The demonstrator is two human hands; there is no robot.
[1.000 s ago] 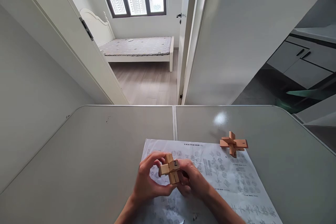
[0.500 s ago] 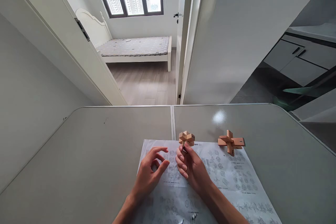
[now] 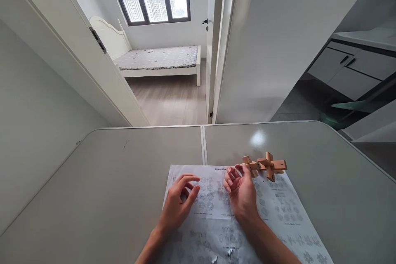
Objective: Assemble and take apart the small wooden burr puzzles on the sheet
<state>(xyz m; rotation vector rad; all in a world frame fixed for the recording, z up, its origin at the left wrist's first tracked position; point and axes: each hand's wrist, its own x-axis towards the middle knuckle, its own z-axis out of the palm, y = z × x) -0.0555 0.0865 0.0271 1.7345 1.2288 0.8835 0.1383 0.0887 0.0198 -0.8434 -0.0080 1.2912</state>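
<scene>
My right hand (image 3: 241, 192) pinches a small light-wood interlocking puzzle (image 3: 254, 166) between thumb and fingertips, palm turned up. Just right of it sits a darker, cross-shaped wooden puzzle (image 3: 272, 166) at the top right of the printed sheet. From this view the two puzzles overlap or touch; I cannot tell which. My left hand (image 3: 177, 200) hovers over or rests on the sheet's left side, its fingers curved and apart, with nothing in it. Under both hands lies the white instruction sheet (image 3: 210, 227), covered in small printed diagrams.
The grey table (image 3: 93, 198) has a pale seam running to its far edge. Small torn bits (image 3: 229, 252) show near the bottom of the sheet. Past the table are a doorway with an opened door (image 3: 213, 49), a bed (image 3: 161, 57), and white cabinets (image 3: 349, 66) at the right.
My right hand has carried the small puzzle to the right, up beside the cross-shaped one, and has rolled its palm upward. My left hand has stayed nearly in place.
</scene>
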